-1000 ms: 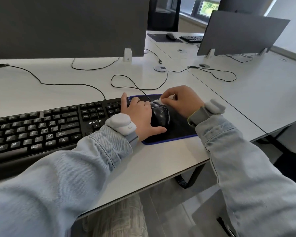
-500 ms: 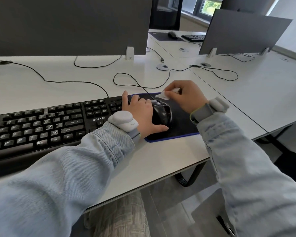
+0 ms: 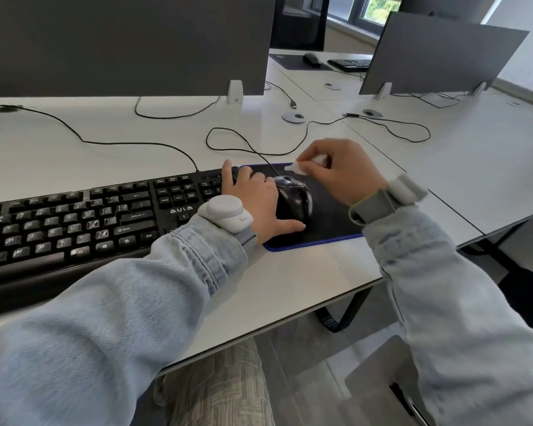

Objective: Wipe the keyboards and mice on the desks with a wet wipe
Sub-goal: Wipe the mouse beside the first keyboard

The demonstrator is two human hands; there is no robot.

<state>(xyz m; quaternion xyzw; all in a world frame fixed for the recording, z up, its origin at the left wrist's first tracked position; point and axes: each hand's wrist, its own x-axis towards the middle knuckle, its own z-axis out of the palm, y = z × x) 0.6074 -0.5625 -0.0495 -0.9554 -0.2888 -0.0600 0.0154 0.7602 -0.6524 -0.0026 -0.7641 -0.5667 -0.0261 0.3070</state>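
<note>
A glossy black mouse (image 3: 294, 196) sits on a dark mouse pad (image 3: 330, 222) with a blue edge, right of a black keyboard (image 3: 83, 219). My left hand (image 3: 257, 199) lies against the mouse's left side, thumb along its near end, fingers stretched toward the keyboard's corner. My right hand (image 3: 342, 172) hovers just above and behind the mouse, pinching a small folded white wet wipe (image 3: 299, 167) whose tip points left over the mouse cable.
Grey divider panels (image 3: 120, 44) stand behind the white desk (image 3: 74, 149). Black cables (image 3: 243, 142) loop across it. A second keyboard (image 3: 350, 64) and mouse (image 3: 311, 59) lie on the far desk. The desk's front edge runs close below my forearms.
My right hand has lifted the wipe off the top of the mouse and drawn it up and back. My left hand has stayed against the mouse.
</note>
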